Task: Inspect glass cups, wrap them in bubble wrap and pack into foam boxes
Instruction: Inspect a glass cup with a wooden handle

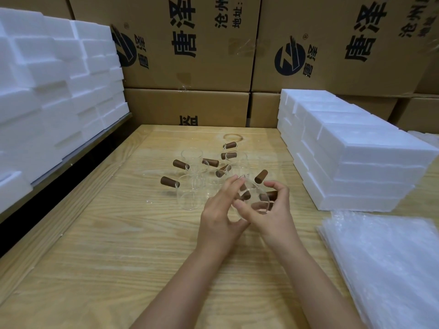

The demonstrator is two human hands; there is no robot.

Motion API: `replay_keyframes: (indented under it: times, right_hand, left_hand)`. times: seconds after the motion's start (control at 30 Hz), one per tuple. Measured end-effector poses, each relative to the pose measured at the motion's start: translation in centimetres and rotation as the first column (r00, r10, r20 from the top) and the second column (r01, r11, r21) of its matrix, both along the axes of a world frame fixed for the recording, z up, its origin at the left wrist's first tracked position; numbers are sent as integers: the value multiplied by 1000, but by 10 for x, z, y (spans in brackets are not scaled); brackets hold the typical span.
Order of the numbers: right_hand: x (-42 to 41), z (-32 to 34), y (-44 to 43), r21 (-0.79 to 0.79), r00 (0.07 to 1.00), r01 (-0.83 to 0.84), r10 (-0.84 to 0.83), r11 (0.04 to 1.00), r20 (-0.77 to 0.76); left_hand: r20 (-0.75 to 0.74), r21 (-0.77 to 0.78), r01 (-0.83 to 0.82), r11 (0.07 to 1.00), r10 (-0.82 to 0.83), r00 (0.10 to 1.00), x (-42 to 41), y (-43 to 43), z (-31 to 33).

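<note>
Left hand [218, 210] and right hand [270, 217] both curl round 1 glass cup [253, 190]; bubble wrap [384, 262] lies to your right, nearer that hand.

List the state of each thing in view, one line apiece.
held cup, lifted off the table, tilted, unwrapped.
left hand, grips the held cup.
right hand, grips the held cup.
other cups, upright on the table, unwrapped.
bubble wrap, flat sheets in a pile, untouched.
foam boxes, stacked at the right, none open.
foam pieces, stacked at the left.
cartons, shut, stacked behind.
</note>
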State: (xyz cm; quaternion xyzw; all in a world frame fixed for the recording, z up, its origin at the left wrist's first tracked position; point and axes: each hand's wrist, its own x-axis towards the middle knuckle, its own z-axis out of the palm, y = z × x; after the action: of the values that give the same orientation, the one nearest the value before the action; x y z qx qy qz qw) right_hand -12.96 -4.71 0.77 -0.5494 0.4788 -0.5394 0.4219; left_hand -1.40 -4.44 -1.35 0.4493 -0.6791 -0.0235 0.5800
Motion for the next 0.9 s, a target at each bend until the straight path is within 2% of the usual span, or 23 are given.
replay_keyframes:
  times: [0.07, 0.17, 0.33, 0.43, 0.53, 0.63, 0.8, 0.9]
  right_hand:
    - [-1, -1, 1, -36, 996, -22, 19, 999, -89]
    - [-4, 0, 2, -82, 991, -89, 80, 993, -109]
    - [-11, 4, -1, -107, 980, -196, 189, 975, -66]
    - [-15, 5, -3, -101, 980, -200, 196, 975, -42]
    - [-14, 7, -3, -70, 985, -171, 172, 983, 2]
    - [-8, 8, -1, -68, 990, -111, 116, 991, 79]
    - [9, -3, 2, -99, 981, 155, -140, 983, 137]
    - [14, -5, 4, -108, 962, 228, -207, 968, 176]
  left_hand:
    - [-61, 41, 6, 999, -4, 998, 1, -1, 0]
    - [-200, 146, 47, 988, -17, 980, 5, -2, 1]
    - [-229, 166, 38, 985, 1, 973, 8, -2, 2]
    - [-258, 179, 49, 983, -2, 966, 8, -1, 3]
    - [-287, 204, 68, 977, -7, 958, 7, 0, 4]
    - [-238, 168, 43, 985, -1, 971, 6, 0, 3]
    - [-100, 88, 37, 995, -28, 995, -2, 2, 2]
    - [-96, 101, 73, 992, -63, 993, -7, 4, 2]
